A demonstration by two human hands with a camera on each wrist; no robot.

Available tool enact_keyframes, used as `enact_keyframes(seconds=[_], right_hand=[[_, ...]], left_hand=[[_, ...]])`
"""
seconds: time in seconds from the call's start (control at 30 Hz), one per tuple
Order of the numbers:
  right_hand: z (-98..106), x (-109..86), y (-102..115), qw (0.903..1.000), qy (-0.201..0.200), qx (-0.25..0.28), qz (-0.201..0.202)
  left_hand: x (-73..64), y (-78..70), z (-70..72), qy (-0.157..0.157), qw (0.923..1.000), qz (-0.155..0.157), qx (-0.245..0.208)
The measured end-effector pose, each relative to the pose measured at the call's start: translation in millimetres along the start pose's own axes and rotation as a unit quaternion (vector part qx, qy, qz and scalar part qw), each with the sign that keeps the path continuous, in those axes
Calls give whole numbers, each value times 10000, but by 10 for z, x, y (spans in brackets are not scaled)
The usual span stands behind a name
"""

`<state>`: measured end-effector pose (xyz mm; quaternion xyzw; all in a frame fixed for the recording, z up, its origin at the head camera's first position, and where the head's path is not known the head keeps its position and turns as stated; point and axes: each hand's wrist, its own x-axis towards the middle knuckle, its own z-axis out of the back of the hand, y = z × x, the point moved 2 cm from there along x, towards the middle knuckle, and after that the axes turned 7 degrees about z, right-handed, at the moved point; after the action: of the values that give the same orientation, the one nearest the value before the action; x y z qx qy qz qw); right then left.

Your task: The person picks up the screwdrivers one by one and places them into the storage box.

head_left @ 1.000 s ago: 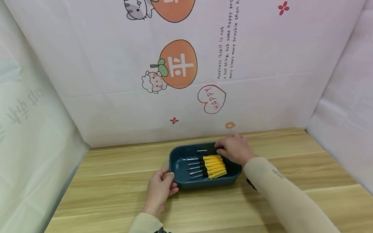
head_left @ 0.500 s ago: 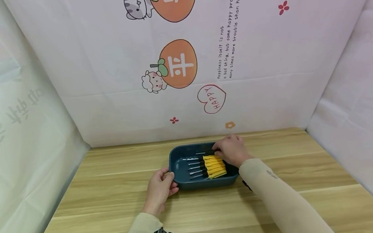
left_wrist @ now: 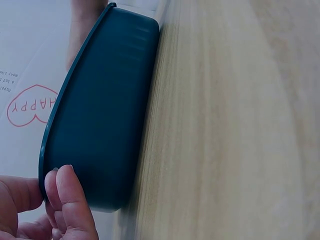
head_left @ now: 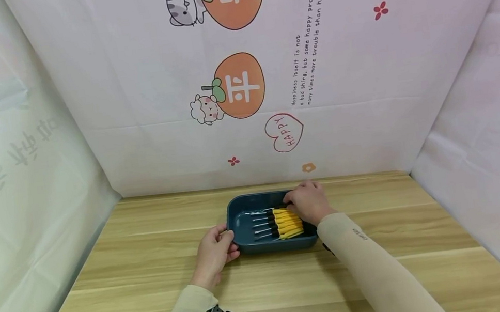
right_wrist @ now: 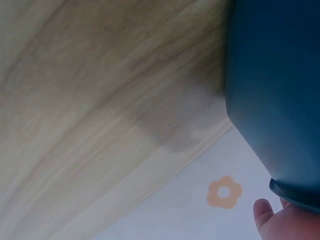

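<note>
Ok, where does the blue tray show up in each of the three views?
Head: blue tray at lower centre on the table, between both hands.
Left wrist: its outer wall fills the left half.
Right wrist: its wall fills the right edge.
Shared landmark: the wooden table.

Tray [head_left: 240, 225] sits mid-counter [head_left: 105, 278], near the backdrop [head_left: 129, 87]. Screwdrivers [head_left: 281, 223] lie in its right half. Left hand [head_left: 214, 251] at its left end, right hand [head_left: 308, 203] inside.

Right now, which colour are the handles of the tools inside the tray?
Yellow handles, with black collars, in the dark teal tray; the head view shows them best.
</note>
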<state>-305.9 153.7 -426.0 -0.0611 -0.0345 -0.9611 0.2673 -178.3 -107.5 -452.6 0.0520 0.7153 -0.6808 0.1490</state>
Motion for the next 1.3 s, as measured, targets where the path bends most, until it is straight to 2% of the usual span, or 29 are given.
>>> enact_keyframes(seconds=[0.43,0.63,1.3], right_hand=[[-34,6,21,9981,-325,-498,147],[-35,-15,24,9973,-452,-550,175],[-62,-49,-43,9967,-526,-618,68]], left_hand=[[11,9,-6,22,10000,2,-17],[14,14,-5,12,10000,8,-36],[8,13,2,-9,10000,22,-46]])
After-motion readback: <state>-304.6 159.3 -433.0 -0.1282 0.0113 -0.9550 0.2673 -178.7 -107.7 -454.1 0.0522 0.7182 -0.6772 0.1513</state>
